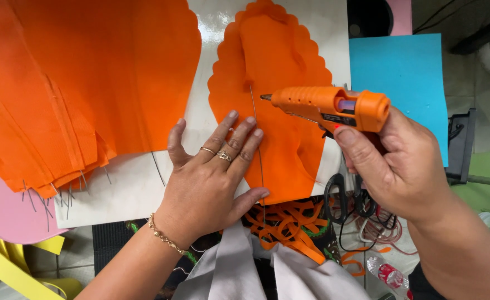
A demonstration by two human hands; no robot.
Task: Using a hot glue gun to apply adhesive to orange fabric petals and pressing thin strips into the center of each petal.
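Scalloped orange petal (278, 66) lying flat on the white table (139, 189), a thin wire (257, 139) along its middle. Left hand (211, 172), fingers spread open, presses the petal's left half. Right hand (395, 161) grips an orange glue gun (328, 105), nozzle above the wire. Black scissors (339, 194) lie just right of the petal.

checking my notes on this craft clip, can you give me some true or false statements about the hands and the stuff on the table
1. The right hand holds an orange glue gun. True.
2. The left hand is lifted clear of the table. False: it lies flat on the scalloped orange petal.
3. A thin wire runs down the petal. True.
4. The scissors are in the left hand. False: they lie on the table under the right hand.
5. The foam sheet at the upper right is green. False: it is blue.
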